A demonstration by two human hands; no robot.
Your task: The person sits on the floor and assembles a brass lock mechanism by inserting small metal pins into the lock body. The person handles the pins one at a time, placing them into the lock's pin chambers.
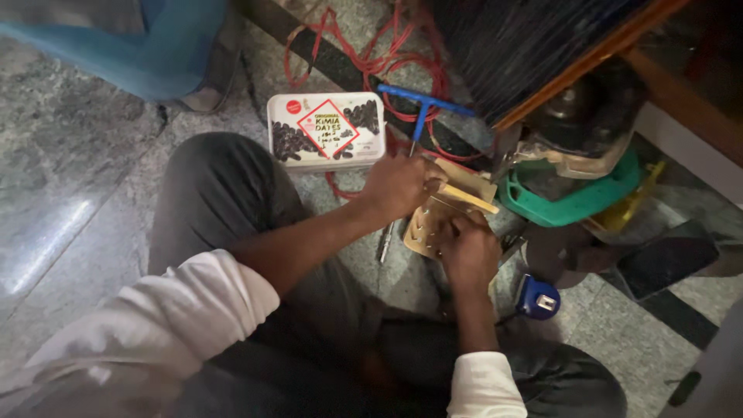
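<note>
Seated on a grey stone floor (pixel 70 178), legs in dark trousers folded under the view, white sleeves pushed up both forearms. Nearest the body, the right hand (pixel 469 251) is curled closed, fingers pressed down on the near edge of a light tan wooden plate (pixel 433 224) with rows of small holes; what sits inside the fist is hidden, so cannot tell whether it grips a small tool. Plate rests tilted on the floor between the two hands. Just right of the right wrist, a small blue device with a white face (pixel 538 298) lies on the floor, apart from the hand. A thin metal rod (pixel 385 244) lies on the floor just left of the plate. The left hand (pixel 398 186) is closed over the far upper corner of the plate and clamps a pale wooden stick (pixel 468 200) that juts out to the right across it. Beyond the left hand: a white rectangular food box with a red diamond label (pixel 326 130), lid on, flat on the floor. Right of the box, a blue T-handled tool (pixel 424 104), lying over loops of red wire (pixel 364 58). Far right, a green plastic ring-shaped frame (pixel 580 203) under a dark machine body (pixel 534 46) with an orange wooden edge. Far left corner, a blue plastic object (pixel 131 46).
</note>
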